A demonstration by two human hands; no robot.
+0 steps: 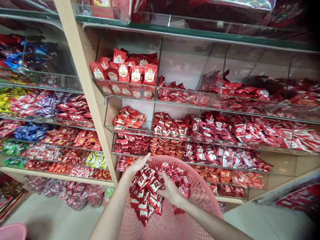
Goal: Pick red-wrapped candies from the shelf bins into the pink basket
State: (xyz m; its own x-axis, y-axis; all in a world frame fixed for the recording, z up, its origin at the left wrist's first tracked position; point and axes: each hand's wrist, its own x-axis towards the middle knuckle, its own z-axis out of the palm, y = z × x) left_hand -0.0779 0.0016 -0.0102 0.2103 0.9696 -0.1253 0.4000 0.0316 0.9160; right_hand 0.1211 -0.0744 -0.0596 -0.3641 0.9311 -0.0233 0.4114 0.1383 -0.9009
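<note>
A pink perforated plastic basket (pixel 208 196) is in front of me, with a heap of small red wrapped candy packets (pixel 146 193) in it. More red packets (pixel 175 171) lie at its far side. My left hand (pixel 138 164) is at the far left of the basket, fingers stretched out, its palm beside the heap. Inside the basket, my right hand (pixel 171 191) rests against the right side of the heap, fingers bent and thumb apart. No packet is plainly gripped in either hand. Some fingertips are hidden among the packets.
Glass-fronted shelves (pixel 185 103) with red packets in divided bins rise behind the basket. A wooden upright (pixel 85 83) separates them from the left shelves, which hold mixed-colour sweets (pixel 32 131). Bagged goods (pixel 75 193) sit below. A pink tub (pixel 13 231) stands on the tiled floor.
</note>
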